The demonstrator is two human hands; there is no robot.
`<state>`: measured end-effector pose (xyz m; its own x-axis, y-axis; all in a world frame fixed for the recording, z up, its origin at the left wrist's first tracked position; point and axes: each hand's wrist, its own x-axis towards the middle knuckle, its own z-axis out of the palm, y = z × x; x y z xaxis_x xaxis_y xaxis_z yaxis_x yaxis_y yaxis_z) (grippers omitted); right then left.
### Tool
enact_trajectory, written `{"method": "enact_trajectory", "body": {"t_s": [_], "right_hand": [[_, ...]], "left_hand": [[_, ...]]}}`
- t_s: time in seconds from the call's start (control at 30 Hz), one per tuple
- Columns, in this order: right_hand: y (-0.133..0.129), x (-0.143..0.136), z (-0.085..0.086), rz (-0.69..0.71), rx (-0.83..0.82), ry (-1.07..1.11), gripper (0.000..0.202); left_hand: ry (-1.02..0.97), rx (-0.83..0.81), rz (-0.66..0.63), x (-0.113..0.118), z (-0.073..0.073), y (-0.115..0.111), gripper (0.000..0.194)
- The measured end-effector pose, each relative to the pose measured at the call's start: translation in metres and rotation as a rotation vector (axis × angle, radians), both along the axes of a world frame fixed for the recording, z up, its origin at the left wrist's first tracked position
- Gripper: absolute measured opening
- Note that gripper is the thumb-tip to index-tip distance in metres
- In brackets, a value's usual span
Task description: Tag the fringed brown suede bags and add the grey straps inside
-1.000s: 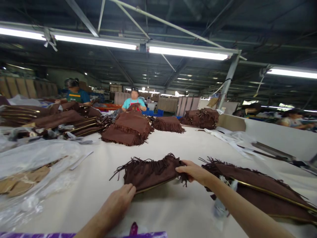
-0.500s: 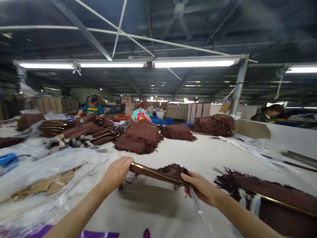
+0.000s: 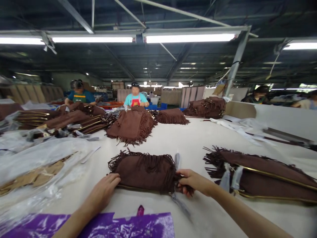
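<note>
The brown fringed piece [image 3: 146,172] lay flat on the pale table [image 3: 195,145], between the two hands. The right hand [image 3: 189,182] had its fingers closed on the fringe at the near right end; the left hand [image 3: 105,190] rested on the opposite end, though whether its fingers gripped could not be told. Just beyond the piece sat a brown fringed stack [image 3: 130,125]. Right of the right hand were gold-zipped brown pieces [image 3: 267,175]; nearer than the left hand, a purple sheet [image 3: 138,226].
</note>
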<state>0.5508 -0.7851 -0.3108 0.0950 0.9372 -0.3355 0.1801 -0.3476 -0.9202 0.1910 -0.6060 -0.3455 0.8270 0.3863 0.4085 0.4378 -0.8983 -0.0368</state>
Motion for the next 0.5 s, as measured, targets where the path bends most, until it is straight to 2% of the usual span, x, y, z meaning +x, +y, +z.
{"method": "enact_trajectory", "body": {"t_s": [0.2, 0.33, 0.43, 0.5], "right_hand": [[-0.004, 0.029, 0.014, -0.12, 0.184, -0.094, 0.042], [-0.006, 0.044, 0.015, -0.202, 0.306, -0.448, 0.037], [-0.011, 0.038, 0.015, -0.237, 0.398, -0.598, 0.022], [-0.015, 0.025, 0.016, -0.172, 0.479, -0.712, 0.017]], "left_hand": [[-0.014, 0.041, 0.066, 0.0, -0.001, 0.007, 0.036], [-0.001, 0.045, 0.073, 0.0, -0.003, 0.007, 0.037], [0.017, 0.025, 0.082, -0.001, -0.004, 0.008, 0.037], [0.05, 0.003, 0.096, 0.0, -0.002, 0.008, 0.039]]}}
